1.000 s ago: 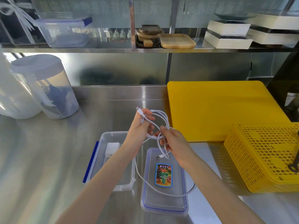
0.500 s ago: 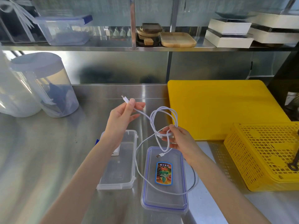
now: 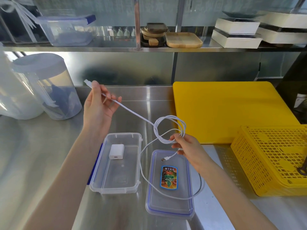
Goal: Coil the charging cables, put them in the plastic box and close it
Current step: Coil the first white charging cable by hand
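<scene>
2 hands hold 1 white cable (image 3: 132,112): left hand (image 3: 98,107) pinches its plug end, right hand (image 3: 186,146) fingers grip the coil above the lid (image 3: 169,205).

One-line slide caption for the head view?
Left hand stretches white cable; right hand holds its coil above open box.

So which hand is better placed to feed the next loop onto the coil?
Probably the left hand: it pinches the white cable near its free plug, with slack running to the coil. The right hand is occupied gripping the loops.
</scene>
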Action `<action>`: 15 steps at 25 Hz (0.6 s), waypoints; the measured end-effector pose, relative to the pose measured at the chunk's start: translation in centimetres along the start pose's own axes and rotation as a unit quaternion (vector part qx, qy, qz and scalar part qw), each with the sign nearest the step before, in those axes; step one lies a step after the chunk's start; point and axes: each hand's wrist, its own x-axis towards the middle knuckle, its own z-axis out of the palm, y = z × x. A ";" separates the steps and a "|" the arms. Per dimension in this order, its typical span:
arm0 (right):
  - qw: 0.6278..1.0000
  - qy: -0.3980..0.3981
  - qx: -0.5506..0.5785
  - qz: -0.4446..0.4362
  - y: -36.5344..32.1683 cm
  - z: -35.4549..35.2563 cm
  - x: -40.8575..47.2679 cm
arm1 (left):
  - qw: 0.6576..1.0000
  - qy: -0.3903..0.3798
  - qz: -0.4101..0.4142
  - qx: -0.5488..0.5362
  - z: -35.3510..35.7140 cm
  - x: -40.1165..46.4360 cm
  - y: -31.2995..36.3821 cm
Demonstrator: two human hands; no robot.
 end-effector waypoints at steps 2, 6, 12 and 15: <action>1.000 -0.009 0.028 0.001 -0.1 0.0 0.0 | 1.000 0.003 -0.003 -0.009 0.0 0.4 0.2; 0.999 -0.013 0.036 -0.026 -0.2 -0.2 -0.3 | 0.998 0.009 -0.055 0.038 0.0 0.5 -0.8; 0.996 -0.059 0.011 -0.063 -0.3 -0.1 -0.8 | 0.976 -0.032 -0.119 0.178 0.5 0.1 -2.8; 0.987 -0.114 -0.025 -0.112 -0.9 -0.1 -1.0 | 0.902 -0.128 -0.070 0.406 0.3 -0.7 -4.4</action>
